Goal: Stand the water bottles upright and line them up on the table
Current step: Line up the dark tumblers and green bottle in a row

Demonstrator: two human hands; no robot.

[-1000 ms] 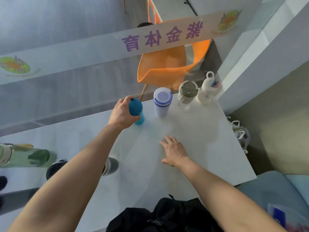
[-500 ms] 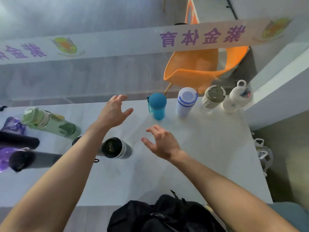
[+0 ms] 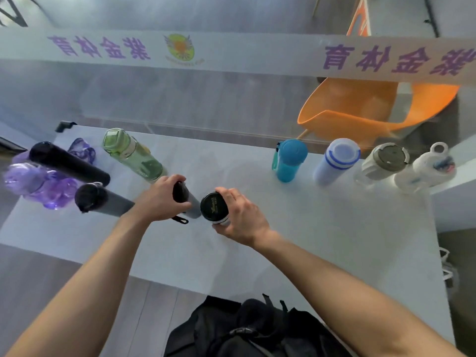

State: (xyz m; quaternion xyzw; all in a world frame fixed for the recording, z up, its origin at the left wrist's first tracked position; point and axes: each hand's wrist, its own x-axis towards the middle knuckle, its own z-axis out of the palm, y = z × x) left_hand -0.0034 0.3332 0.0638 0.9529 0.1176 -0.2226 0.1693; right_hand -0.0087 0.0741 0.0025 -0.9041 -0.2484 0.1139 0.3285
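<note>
Several bottles stand upright along the white table's (image 3: 334, 240) back right edge: a blue bottle (image 3: 289, 161), a white one with blue stripes (image 3: 337, 161), a grey-lidded one (image 3: 383, 161) and a white one with a loop (image 3: 425, 168). At the left, a green bottle (image 3: 131, 154), a long black one (image 3: 67, 163), a purple one (image 3: 38, 184) and a dark grey one (image 3: 103, 199) lie on their sides. My left hand (image 3: 159, 199) grips a grey bottle with a black cap (image 3: 193, 212). My right hand (image 3: 239, 215) grips a silver bottle with a black logo lid (image 3: 215, 206) beside it.
A black bag (image 3: 244, 328) sits below the table's near edge. Behind the table, a glass wall carries a white banner (image 3: 231, 52), with an orange chair (image 3: 373, 106) beyond it. A white ledge (image 3: 458, 176) adjoins the table at the right.
My left hand let go of the blue bottle, which now stands in the row. The view swung left. Both hands came down and closed on the two bottles at mid-table.
</note>
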